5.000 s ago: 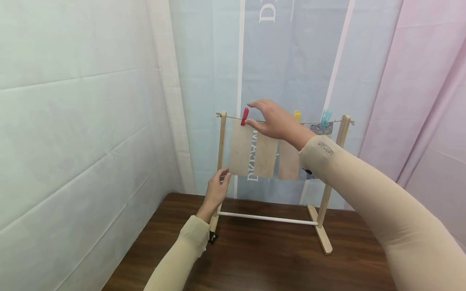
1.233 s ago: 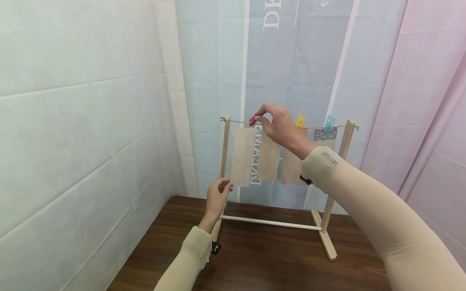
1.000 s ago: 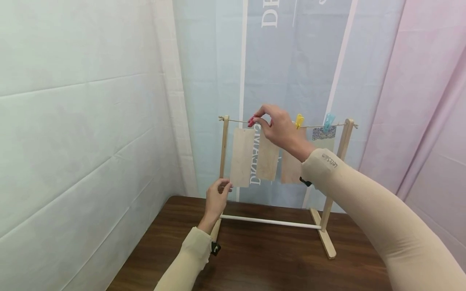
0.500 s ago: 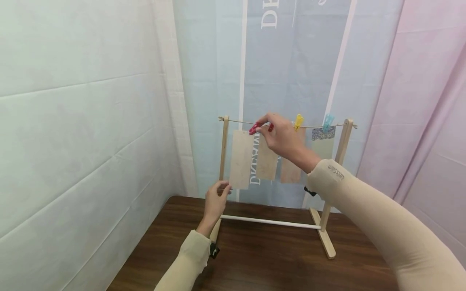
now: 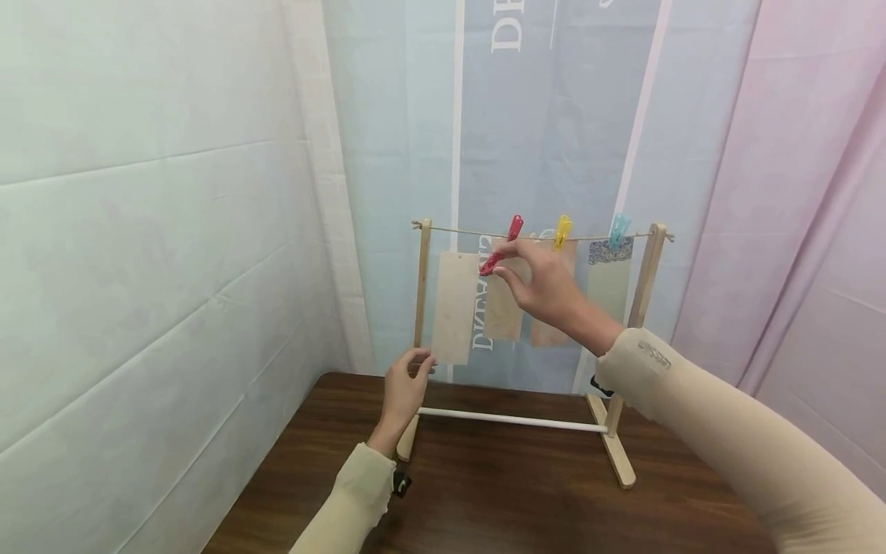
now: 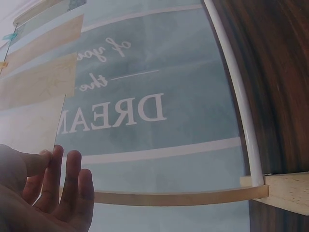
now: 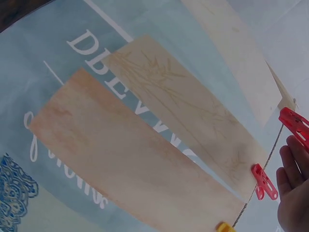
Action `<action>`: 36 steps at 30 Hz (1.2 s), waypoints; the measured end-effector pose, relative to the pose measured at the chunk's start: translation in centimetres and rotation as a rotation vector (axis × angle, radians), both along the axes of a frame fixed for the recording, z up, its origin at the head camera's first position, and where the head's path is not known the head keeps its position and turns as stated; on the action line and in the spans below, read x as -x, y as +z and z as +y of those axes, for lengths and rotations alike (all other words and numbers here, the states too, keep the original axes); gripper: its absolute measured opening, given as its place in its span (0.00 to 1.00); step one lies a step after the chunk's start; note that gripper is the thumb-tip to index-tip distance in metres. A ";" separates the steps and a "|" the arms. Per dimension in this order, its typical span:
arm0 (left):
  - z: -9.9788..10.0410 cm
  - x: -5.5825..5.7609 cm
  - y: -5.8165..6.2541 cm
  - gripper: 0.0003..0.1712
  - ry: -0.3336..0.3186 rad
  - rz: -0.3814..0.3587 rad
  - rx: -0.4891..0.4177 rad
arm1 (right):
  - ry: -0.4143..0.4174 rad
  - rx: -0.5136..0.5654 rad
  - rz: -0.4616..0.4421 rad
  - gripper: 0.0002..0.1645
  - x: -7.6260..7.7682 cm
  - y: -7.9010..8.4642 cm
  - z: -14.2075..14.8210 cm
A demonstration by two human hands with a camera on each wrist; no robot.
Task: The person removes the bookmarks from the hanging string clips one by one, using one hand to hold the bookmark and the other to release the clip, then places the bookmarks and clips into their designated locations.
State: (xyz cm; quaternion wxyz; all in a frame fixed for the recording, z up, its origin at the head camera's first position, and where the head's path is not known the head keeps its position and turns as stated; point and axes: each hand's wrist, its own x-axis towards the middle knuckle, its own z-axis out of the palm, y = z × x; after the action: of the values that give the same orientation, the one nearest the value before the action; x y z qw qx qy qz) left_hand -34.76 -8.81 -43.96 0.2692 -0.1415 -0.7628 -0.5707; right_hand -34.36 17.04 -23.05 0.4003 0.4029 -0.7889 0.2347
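In the head view my left hand (image 5: 404, 392) pinches the lower left corner of a pale paper card (image 5: 455, 308). The card stands upright just below the string (image 5: 464, 231), with a small hole near its top edge. My right hand (image 5: 550, 285) pinches a red clothespin (image 5: 491, 264) beside the card's upper right side, below the string. The right wrist view shows this red clothespin (image 7: 295, 124) at the fingertips. Thumb and fingers meet at the card's edge (image 6: 57, 125) in the left wrist view.
A second red clothespin (image 5: 515, 227), a yellow clothespin (image 5: 564, 231) and a light blue clothespin (image 5: 619, 231) hold other cards on the string. A wooden post (image 5: 422, 285) stands at each end, joined low by a white rod (image 5: 512, 418). The rack is on a brown table (image 5: 512, 492).
The red clothespin, on the string five seconds ago, has come off in my right hand, which has since moved down and right. The pale card has dropped slightly below the string, still in my left hand.
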 end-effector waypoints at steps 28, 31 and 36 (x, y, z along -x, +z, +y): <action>-1.1 -2.1 -1.5 0.07 0.015 -0.021 0.054 | 0.015 0.099 -0.120 0.22 -2.6 -5.5 3.2; -1.2 -2.4 -1.8 0.07 0.020 -0.021 0.063 | 0.005 0.097 -0.120 0.23 -2.8 -6.2 3.8; -1.4 -2.7 -2.1 0.07 0.024 -0.025 0.069 | -0.024 0.103 -0.106 0.23 -3.1 -7.2 4.5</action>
State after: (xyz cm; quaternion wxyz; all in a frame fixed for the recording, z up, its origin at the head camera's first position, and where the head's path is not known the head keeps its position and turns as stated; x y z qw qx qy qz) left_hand -32.04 -10.24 -46.11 0.2616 -0.1344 -0.7868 -0.5427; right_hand -31.23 21.56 -30.28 0.3809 0.3591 -0.8007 0.2914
